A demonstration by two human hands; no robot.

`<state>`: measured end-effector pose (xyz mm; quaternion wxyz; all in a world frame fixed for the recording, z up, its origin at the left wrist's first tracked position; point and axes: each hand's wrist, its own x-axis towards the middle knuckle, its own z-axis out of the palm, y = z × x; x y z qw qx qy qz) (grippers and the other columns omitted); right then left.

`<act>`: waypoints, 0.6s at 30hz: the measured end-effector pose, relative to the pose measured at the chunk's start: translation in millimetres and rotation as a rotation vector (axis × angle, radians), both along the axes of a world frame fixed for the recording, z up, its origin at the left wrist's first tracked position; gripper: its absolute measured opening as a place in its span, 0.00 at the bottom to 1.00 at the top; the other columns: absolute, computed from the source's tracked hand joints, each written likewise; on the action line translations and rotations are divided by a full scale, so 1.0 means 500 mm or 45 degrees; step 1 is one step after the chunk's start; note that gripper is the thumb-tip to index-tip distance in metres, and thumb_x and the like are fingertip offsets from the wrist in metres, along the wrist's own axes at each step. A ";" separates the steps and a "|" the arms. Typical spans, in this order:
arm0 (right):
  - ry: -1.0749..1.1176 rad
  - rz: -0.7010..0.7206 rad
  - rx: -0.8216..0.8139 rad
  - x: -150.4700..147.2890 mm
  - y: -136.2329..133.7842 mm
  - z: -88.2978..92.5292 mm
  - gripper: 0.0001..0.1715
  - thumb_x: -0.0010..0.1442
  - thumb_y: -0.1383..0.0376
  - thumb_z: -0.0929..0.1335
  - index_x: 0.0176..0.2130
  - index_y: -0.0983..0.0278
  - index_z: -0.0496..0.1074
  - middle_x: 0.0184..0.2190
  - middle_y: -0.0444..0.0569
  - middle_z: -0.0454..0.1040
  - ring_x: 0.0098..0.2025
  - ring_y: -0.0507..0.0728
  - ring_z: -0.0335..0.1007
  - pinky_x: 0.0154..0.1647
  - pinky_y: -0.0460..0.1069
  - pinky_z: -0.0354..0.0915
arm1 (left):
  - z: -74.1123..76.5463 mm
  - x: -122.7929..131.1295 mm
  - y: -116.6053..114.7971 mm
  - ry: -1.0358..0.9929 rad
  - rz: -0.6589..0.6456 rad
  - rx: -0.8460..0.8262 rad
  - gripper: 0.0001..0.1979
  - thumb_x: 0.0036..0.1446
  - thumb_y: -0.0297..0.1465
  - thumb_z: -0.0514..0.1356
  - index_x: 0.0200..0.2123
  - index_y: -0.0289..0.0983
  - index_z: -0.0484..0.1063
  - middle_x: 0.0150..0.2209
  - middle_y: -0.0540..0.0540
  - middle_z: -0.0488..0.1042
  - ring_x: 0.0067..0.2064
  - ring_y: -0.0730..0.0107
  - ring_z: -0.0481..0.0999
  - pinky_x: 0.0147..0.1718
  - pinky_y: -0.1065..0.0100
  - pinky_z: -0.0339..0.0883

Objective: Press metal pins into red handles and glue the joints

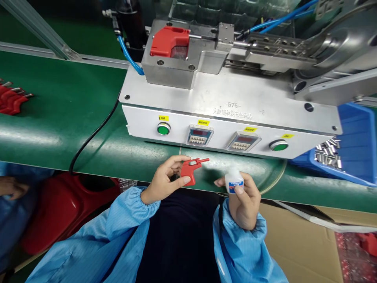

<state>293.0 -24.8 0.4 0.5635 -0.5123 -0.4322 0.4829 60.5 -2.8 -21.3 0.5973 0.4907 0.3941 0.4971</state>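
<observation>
Between the thumb and fingers of my left hand [166, 179] is a red plastic pistol-shaped part [187, 173], its thin red rod pointing right. My right hand [246, 200] grips a small white glue bottle [234, 181] with a blue and red label, held upright a short way to the right of the red part. The two do not touch. Beyond both hands stands a metal press fixture [229, 94], where another red part [171, 41] sits in the block with a metal rod at its right end.
Green start buttons [163, 129] and timers line the fixture's front. A blue bin [350, 169] with metal sleeves [328, 152] stands right. More red parts [13, 98] lie far left. A black cable [97, 133] crosses the green bench [59, 133]. Another person's hand [13, 186] shows at left.
</observation>
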 end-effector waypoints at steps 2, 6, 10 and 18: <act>-0.078 0.047 -0.008 0.012 -0.001 0.003 0.20 0.66 0.49 0.76 0.46 0.59 0.73 0.38 0.51 0.85 0.42 0.64 0.85 0.44 0.58 0.80 | 0.002 0.000 -0.002 0.013 -0.008 -0.020 0.21 0.65 0.40 0.72 0.56 0.40 0.74 0.46 0.42 0.87 0.43 0.64 0.88 0.41 0.70 0.82; -0.466 0.136 0.026 0.024 -0.009 0.003 0.13 0.71 0.54 0.72 0.49 0.56 0.69 0.53 0.56 0.84 0.66 0.66 0.76 0.66 0.65 0.72 | 0.011 -0.012 -0.016 0.115 -0.017 -0.172 0.23 0.63 0.45 0.72 0.54 0.40 0.73 0.45 0.40 0.86 0.44 0.58 0.88 0.42 0.64 0.84; -0.837 0.135 0.156 0.038 -0.012 -0.016 0.11 0.71 0.63 0.69 0.54 0.57 0.70 0.58 0.57 0.80 0.71 0.65 0.69 0.72 0.64 0.67 | 0.004 -0.050 -0.017 0.294 0.008 -0.389 0.25 0.61 0.47 0.72 0.55 0.40 0.74 0.49 0.41 0.85 0.48 0.54 0.87 0.44 0.62 0.83; -1.093 0.172 0.354 0.127 -0.031 0.064 0.20 0.73 0.58 0.72 0.61 0.60 0.75 0.56 0.58 0.81 0.58 0.64 0.80 0.61 0.59 0.76 | -0.033 -0.097 -0.017 0.702 0.104 -0.294 0.28 0.57 0.49 0.72 0.56 0.43 0.75 0.54 0.43 0.81 0.50 0.53 0.83 0.45 0.62 0.80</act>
